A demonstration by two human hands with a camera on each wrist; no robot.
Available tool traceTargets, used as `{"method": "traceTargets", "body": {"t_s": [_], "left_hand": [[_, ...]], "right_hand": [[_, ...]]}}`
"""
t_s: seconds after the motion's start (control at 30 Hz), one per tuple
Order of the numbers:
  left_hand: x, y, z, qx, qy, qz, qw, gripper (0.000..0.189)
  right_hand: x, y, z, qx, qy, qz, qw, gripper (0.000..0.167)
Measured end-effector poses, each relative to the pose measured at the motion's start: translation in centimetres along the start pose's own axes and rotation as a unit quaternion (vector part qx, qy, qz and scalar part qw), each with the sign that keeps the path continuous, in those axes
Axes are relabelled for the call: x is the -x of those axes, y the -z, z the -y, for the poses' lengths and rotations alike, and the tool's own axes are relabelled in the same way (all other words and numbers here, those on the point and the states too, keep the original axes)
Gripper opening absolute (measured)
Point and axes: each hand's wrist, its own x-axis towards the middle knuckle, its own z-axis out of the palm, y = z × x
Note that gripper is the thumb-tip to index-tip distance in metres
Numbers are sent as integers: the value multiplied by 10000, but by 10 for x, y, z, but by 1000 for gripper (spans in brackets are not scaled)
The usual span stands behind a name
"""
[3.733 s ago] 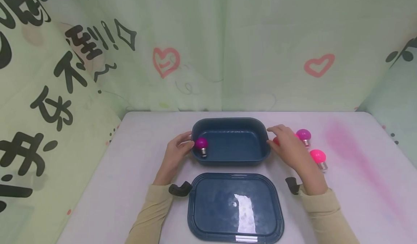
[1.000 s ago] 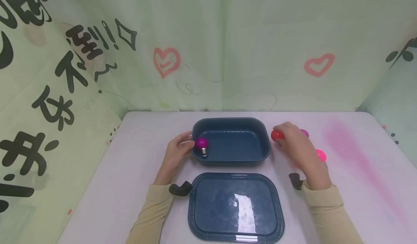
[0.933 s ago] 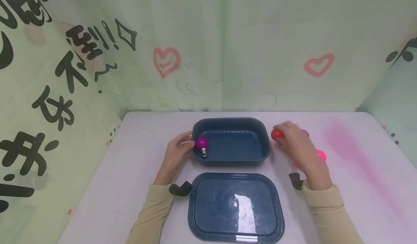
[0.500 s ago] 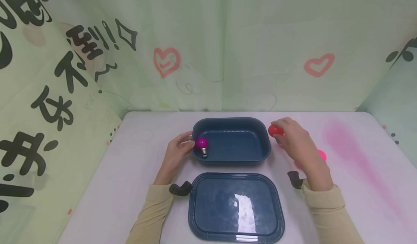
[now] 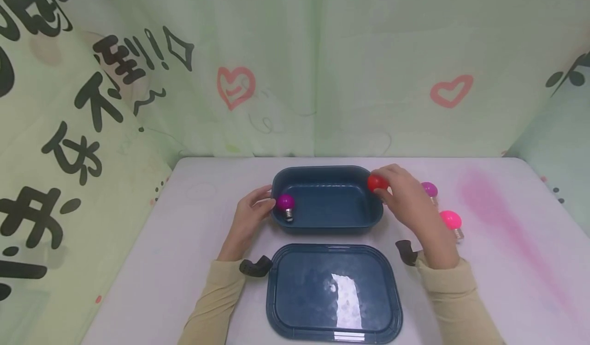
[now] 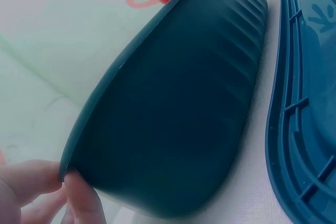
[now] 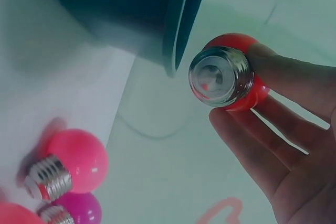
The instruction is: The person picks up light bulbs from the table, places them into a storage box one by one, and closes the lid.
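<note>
A white table [image 5: 161, 263], marked by a pink streak [image 5: 511, 232], is screened by pale green drapes [image 5: 369, 43] printed with hearts [image 5: 233, 92] and black characters [image 5: 123, 63].

box [image 5: 327, 230], lid [image 5: 309, 294]: dark blue
bulbs [image 5: 377, 182]: red, pink, purple
bases [image 7: 51, 176]: silver
curtain [image 5: 369, 38]: pale green, coral heart print

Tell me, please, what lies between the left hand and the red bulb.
The head view shows the blue box between them, with a purple bulb inside near the left hand.
</note>
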Motion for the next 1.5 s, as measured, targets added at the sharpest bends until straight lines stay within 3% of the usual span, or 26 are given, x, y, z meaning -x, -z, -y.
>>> {"method": "traceTargets", "body": {"t_s": [0.63, 1.3, 1.5], "left_hand": [[1, -3, -3, 30, 11, -40, 10000, 44], [-1, -1, -2, -2, 25, -23, 10000, 44], [-2, -2, -2, 37, 19, -28, 10000, 44]], "right_hand": [[-16, -21, 28, -35, 221, 68, 9997, 53], [-27, -54, 43, 1, 992, -74, 9950, 40], [-30, -63, 47, 6, 1004, 15, 9950, 40]]}}
